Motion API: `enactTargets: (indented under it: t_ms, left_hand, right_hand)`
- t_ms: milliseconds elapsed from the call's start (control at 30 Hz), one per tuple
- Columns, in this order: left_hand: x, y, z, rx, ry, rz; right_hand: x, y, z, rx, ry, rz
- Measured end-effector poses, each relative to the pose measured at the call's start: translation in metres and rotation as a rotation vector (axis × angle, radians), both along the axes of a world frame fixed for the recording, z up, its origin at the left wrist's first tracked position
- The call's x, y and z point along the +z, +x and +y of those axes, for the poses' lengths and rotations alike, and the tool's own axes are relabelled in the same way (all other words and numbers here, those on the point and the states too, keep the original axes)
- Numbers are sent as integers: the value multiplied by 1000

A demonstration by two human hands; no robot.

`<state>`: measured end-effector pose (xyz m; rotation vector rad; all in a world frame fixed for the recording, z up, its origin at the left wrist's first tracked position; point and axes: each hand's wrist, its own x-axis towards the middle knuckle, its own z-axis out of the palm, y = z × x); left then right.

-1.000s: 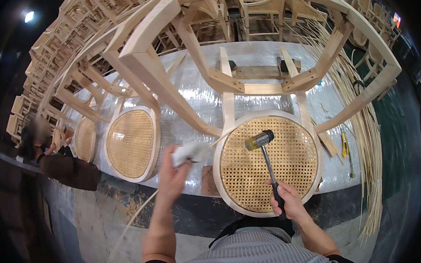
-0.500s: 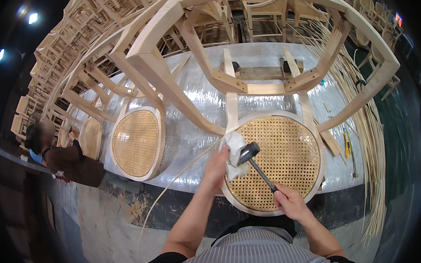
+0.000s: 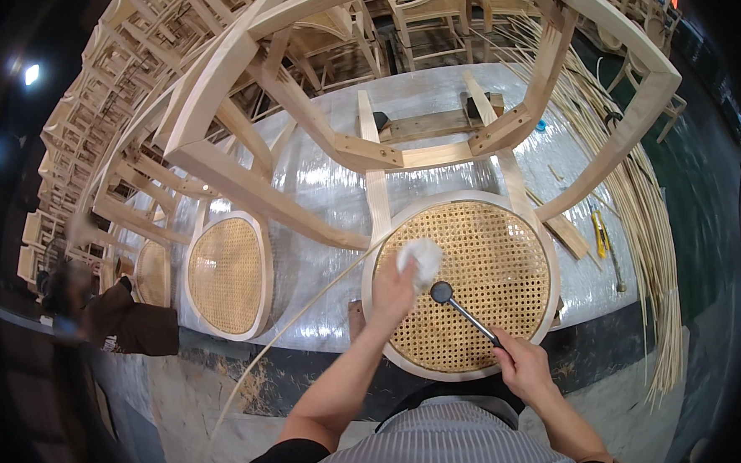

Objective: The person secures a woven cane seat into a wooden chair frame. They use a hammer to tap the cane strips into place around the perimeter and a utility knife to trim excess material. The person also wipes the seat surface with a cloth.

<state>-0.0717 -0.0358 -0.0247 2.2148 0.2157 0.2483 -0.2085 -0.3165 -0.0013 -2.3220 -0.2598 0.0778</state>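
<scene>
My left hand (image 3: 395,292) grips a bunched white cloth (image 3: 423,259) over the left part of a round woven cane seat (image 3: 494,267). The seat sits in the pale wooden chair frame (image 3: 320,221), which stands tipped up in front of me. In my right hand (image 3: 524,366), at the seat's near right edge, is a mallet (image 3: 472,317) held by its handle. Its dark round head points toward the cloth, over the cane, and a small gap shows between them. A long thin cane strip (image 3: 295,313) runs from the seat's left rim down to the lower left.
More cane-seated chairs (image 3: 226,277) lie along the plastic-covered table (image 3: 302,197) to the left, where a person in brown (image 3: 136,319) works. On the right are a yellow cutter (image 3: 600,233), a wood block (image 3: 567,238) and a bundle of long cane strips (image 3: 648,242). Many chair frames are stacked behind.
The mallet head has come away from the cloth and turned. My left hand with the cloth has shifted inward over the cane. The whole view has shifted a little.
</scene>
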Motion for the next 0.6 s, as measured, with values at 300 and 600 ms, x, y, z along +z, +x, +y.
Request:
enactTargets:
  t_ms: [300,600]
  left_hand:
    - [-31,131,1,-255,495,-124]
    - [-27,161,6,-476,606,-29]
  right_hand:
    - [1,-13,-21,-163,172,47]
    - [2,-18,-35,-230,302,42]
